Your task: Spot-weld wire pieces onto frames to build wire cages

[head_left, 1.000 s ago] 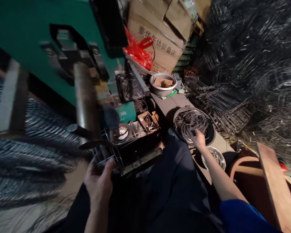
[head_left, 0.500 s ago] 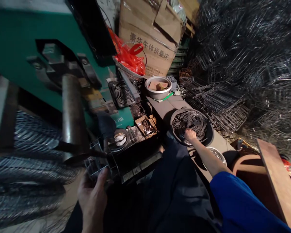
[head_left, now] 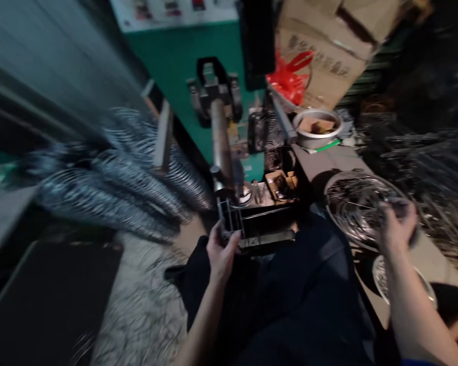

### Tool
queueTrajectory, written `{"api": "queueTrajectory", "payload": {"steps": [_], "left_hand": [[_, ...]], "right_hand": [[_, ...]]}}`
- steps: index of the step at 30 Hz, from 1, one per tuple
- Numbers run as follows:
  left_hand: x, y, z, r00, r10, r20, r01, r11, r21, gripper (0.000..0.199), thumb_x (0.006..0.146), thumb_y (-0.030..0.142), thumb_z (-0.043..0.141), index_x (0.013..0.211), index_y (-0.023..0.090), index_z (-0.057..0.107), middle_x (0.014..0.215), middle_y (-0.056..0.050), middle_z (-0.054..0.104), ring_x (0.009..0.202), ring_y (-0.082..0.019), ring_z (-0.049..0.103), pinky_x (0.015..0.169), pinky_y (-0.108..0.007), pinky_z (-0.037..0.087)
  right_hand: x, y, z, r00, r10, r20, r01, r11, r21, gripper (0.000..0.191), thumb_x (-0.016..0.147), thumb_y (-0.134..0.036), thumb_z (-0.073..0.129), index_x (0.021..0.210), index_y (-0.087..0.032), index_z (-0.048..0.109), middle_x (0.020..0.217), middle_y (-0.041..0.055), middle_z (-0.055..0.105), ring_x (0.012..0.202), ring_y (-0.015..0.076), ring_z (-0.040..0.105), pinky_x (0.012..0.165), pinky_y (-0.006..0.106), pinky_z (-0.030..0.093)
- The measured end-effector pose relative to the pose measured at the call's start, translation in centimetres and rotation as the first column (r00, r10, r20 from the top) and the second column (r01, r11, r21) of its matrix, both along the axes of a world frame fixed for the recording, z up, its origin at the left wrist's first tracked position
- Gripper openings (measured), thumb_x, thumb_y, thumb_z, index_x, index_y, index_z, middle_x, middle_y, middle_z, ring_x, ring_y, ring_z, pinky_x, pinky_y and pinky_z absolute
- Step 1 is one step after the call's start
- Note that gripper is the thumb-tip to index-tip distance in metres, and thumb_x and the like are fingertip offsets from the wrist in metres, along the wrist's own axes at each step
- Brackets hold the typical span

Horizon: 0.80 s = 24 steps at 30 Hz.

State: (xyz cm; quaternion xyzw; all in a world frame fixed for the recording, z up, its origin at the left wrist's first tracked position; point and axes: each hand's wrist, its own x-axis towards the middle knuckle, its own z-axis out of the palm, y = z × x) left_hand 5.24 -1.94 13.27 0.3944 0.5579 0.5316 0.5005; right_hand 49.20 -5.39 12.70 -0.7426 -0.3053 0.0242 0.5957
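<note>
In the head view, the left hand (head_left: 221, 249) has its thumb and fingers closed on the lower end of a wire frame (head_left: 230, 216). The frame stands just under the tip of the steel bar (head_left: 220, 140) that juts from the green machine (head_left: 171, 61); I can't make out whether the two touch. Over on the other side, the right hand (head_left: 399, 221) is at the edge of a round basin (head_left: 328, 190), above the loose wires (head_left: 343, 211) in it. Its fingers are half curled, and one thin wire runs out beside them, but with this blur I can't tell if they grip it. Nearer the body, a smaller bowl (head_left: 376, 279) sits by the right forearm. Past the basin there's a pale bowl (head_left: 320, 144) on the same bench (head_left: 309, 163).
</note>
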Motion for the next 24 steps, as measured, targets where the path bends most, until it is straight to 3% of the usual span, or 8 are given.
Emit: {"api": "queueTrajectory", "payload": {"steps": [2, 5, 8, 12, 13, 17, 19, 24], "left_hand": [[-0.3, -0.8, 0.0, 0.999, -0.016, 0.031, 0.016, 1.0, -0.006, 0.074, 0.072, 0.042, 0.081, 0.135, 0.017, 0.051, 0.071, 0.007, 0.052, 0.045, -0.005, 0.048, 0.041, -0.018, 0.046], [-0.5, -1.9, 0.3, 0.999, -0.019, 0.036, 0.019, 1.0, -0.001, 0.072, 0.074, 0.04, 0.081, 0.135, 0.017, 0.05, 0.072, 0.007, 0.052, 0.046, -0.005, 0.047, 0.041, -0.017, 0.045], [-0.7, -2.6, 0.7, 1.0, -0.003, 0.021, 0.003, 1.0, 0.005, 0.075, 0.073, 0.04, 0.081, 0.136, 0.016, 0.049, 0.07, 0.007, 0.052, 0.047, -0.005, 0.047, 0.042, -0.017, 0.045], [-1.3, -2.8, 0.9, 1.0, 0.002, -0.008, -0.002, 1.0, 0.01, 0.075, 0.072, 0.04, 0.082, 0.136, 0.016, 0.049, 0.067, 0.008, 0.051, 0.047, -0.005, 0.046, 0.043, -0.017, 0.044], [-1.5, -2.8, 0.9, 1.0, 0.004, -0.012, -0.004, 1.0, 0.007, 0.074, 0.073, 0.04, 0.081, 0.135, 0.016, 0.049, 0.067, 0.008, 0.051, 0.047, -0.005, 0.046, 0.043, -0.017, 0.044], [-2.3, -2.9, 0.6, 0.999, 0.01, -0.041, -0.011, 1.0, -0.007, 0.072, 0.073, 0.04, 0.081, 0.133, 0.014, 0.051, 0.063, 0.009, 0.049, 0.046, -0.005, 0.044, 0.042, -0.016, 0.042], [-2.3, -3.1, 0.4, 0.999, 0.01, -0.044, -0.01, 1.0, -0.009, 0.073, 0.073, 0.039, 0.081, 0.134, 0.014, 0.05, 0.064, 0.009, 0.05, 0.046, -0.005, 0.044, 0.043, -0.017, 0.042], [-1.6, -3.6, 0.3, 1.0, 0.002, -0.024, -0.002, 1.0, -0.006, 0.073, 0.074, 0.039, 0.081, 0.136, 0.017, 0.051, 0.067, 0.007, 0.055, 0.049, -0.007, 0.05, 0.047, -0.017, 0.044]], "right_hand": [[-1.8, 1.3, 1.5, 0.975, 0.184, -0.124, -0.172, 0.98, 0.102, 0.052, 0.069, -0.05, 0.074, 0.11, -0.02, 0.061, 0.09, 0.0049, 0.06, 0.066, 0.0164, 0.05, 0.063, 0.03, 0.042], [-5.5, 3.6, 4.0, 0.873, 0.452, -0.184, -0.471, 0.879, -0.075, 0.047, 0.075, -0.058, 0.073, 0.098, -0.018, 0.07, 0.089, 0.0075, 0.065, 0.075, 0.0188, 0.057, 0.071, 0.031, 0.044], [-8.6, 5.2, 5.6, 0.8, 0.596, -0.073, -0.595, 0.771, -0.228, 0.058, 0.077, -0.074, 0.062, 0.077, -0.016, 0.07, 0.08, 0.0075, 0.065, 0.081, 0.023, 0.058, 0.077, 0.034, 0.044], [-8.6, 5.5, 5.8, 0.515, 0.856, -0.039, -0.742, 0.423, -0.521, 0.06, 0.083, -0.075, 0.055, 0.066, -0.019, 0.068, 0.076, 0.0059, 0.063, 0.075, 0.0228, 0.059, 0.072, 0.034, 0.043], [-8.1, 5.3, 5.7, 0.503, 0.864, -0.03, -0.718, 0.398, -0.57, 0.059, 0.084, -0.074, 0.055, 0.067, -0.019, 0.069, 0.077, 0.006, 0.064, 0.074, 0.0228, 0.06, 0.071, 0.034, 0.043], [-7.4, 4.8, 6.6, 0.633, 0.734, 0.245, -0.493, 0.627, -0.603, 0.055, 0.085, -0.073, 0.056, 0.081, -0.022, 0.075, 0.088, 0.009, 0.069, 0.079, 0.0253, 0.064, 0.073, 0.036, 0.043], [-9.2, 5.0, 7.6, 0.617, 0.715, 0.328, -0.5, 0.678, -0.538, 0.052, 0.09, -0.068, 0.053, 0.082, -0.021, 0.074, 0.084, 0.0078, 0.067, 0.074, 0.0224, 0.062, 0.07, 0.034, 0.042], [-17.7, 6.8, 7.4, 0.489, 0.842, 0.231, -0.763, 0.54, -0.354, 0.046, 0.093, -0.055, 0.059, 0.063, -0.019, 0.056, 0.066, 0.0006, 0.055, 0.062, 0.0151, 0.051, 0.063, 0.028, 0.038]]}}
